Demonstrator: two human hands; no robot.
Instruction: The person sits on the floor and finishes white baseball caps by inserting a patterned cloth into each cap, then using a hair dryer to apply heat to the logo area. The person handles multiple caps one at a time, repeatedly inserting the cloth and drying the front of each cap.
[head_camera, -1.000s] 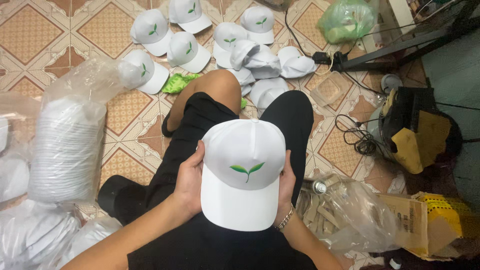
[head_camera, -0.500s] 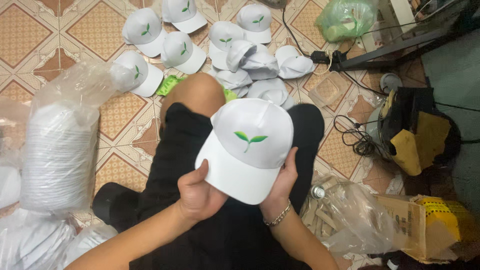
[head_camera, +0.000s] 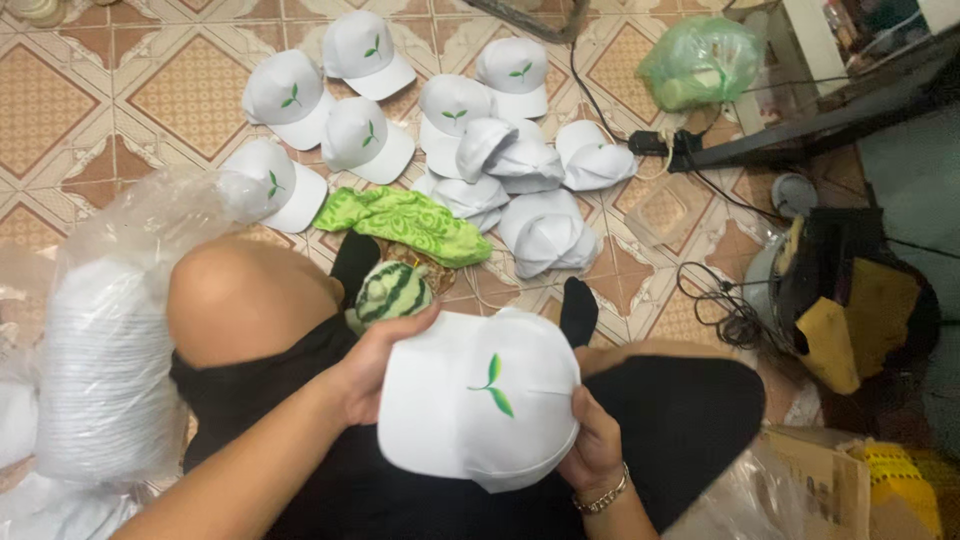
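I hold a white cap (head_camera: 480, 400) with a green leaf emblem over my lap, its brim turned toward the lower right. My left hand (head_camera: 375, 360) grips the cap's left side near the crown. At the cap's lower right edge, my right hand (head_camera: 592, 445), with a bracelet on the wrist, clasps it. Several more white caps (head_camera: 450, 120) with the same emblem lie spread on the tiled floor ahead of my knees.
A green patterned cloth (head_camera: 410, 220) and a striped green ball-like item (head_camera: 392, 292) lie by my knee. A clear plastic bag of stacked white caps (head_camera: 100, 360) stands at left. Cables, a green plastic bag (head_camera: 700, 62) and cardboard (head_camera: 830, 480) crowd the right.
The cap has been turned sideways in my hands, the emblem now rotated and the brim swung toward the lower right. The view has tilted so my knee shows larger.
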